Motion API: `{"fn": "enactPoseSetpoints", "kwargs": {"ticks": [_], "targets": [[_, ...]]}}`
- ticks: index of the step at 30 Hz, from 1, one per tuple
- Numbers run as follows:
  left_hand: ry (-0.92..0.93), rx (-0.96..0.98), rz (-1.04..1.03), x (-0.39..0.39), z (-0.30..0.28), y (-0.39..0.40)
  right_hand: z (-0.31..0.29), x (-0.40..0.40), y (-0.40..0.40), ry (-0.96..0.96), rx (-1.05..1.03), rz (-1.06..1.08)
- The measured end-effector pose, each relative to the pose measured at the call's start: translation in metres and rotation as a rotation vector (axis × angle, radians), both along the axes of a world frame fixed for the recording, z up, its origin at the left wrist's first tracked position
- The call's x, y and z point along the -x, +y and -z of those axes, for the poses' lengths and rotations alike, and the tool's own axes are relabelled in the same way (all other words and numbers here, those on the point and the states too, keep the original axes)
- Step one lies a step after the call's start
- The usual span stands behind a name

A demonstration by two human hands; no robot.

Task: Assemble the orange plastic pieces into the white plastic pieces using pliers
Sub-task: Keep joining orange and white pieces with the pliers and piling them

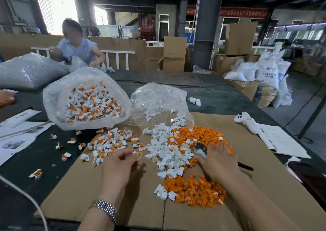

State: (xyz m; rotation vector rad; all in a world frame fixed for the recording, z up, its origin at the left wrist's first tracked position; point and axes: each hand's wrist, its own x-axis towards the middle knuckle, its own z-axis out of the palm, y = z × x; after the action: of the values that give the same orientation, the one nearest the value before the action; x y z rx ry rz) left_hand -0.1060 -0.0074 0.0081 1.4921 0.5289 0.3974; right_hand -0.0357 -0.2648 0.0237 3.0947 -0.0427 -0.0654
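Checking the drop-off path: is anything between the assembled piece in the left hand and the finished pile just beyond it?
Nothing visible. The left hand pinches the assembled piece, and only bare cardboard separates it from the finished pile.

On the cardboard sheet (264, 186), loose caps (194, 192) lie under and before the right hand (217, 162). Finished pieces (112, 143) lie beyond the left hand (120, 163); 2 bags (84, 98) sit farther behind them.
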Motion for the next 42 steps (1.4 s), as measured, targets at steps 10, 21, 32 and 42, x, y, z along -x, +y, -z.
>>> {"fn": "enactPoseSetpoints", "kwargs": {"ticks": [10,21,32,42], "targets": [[-0.015,-0.357,0.195,0.004,-0.003,-0.003,-0.016,0.016,0.011,-0.003,-0.276,-0.416],[0.048,-0.853,0.619,0.003,0.004,-0.018,-0.001,0.019,0.032,-0.034,-0.270,-0.449],[0.079,-1.028,0.616,-0.002,0.008,-0.027,0.001,0.018,0.026,-0.075,-0.315,-0.401],[0.096,-0.819,0.449,-0.001,0.003,-0.029,0.002,0.014,0.024,-0.241,-0.526,-0.335]]}}
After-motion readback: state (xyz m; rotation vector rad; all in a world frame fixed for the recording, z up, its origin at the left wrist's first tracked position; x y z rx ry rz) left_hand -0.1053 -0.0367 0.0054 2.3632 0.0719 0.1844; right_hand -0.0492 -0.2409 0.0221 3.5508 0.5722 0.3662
